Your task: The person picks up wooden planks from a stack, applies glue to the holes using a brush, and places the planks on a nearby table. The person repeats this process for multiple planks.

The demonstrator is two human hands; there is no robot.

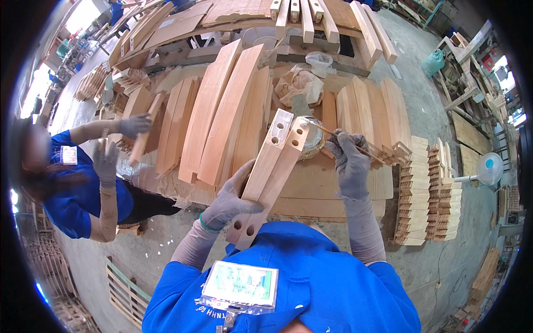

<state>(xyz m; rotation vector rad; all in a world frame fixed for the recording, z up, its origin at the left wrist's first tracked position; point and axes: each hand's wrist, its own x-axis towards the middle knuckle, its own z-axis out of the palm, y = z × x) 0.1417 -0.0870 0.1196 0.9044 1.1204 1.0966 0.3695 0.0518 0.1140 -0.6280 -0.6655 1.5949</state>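
Observation:
My gloved left hand (pixel 230 200) is closed around two pale wooden rails (pixel 275 166) lying side by side, their far ends tilted up and away from me. Round holes show at both ends of the pair, and white paste covers the far end of the left rail. In my gloved right hand (pixel 351 158) is a thin wooden stick (pixel 327 131), pinched between the fingers. Its white-coated tip is at the far end of the right rail, beside the holes. Partly hidden behind the rails is a round tub (pixel 315 145) with a pale crusted rim.
Curved boards (pixel 222 111) lie across the bench ahead, with more boards (pixel 369 111) at right. A crumpled cloth bag (pixel 300 86) and a clear plastic container (pixel 319 62) sit behind the tub. At left, a co-worker (pixel 83 177) handles a wooden piece. Stacked wood (pixel 413 194) and a fan (pixel 488 168) stand right.

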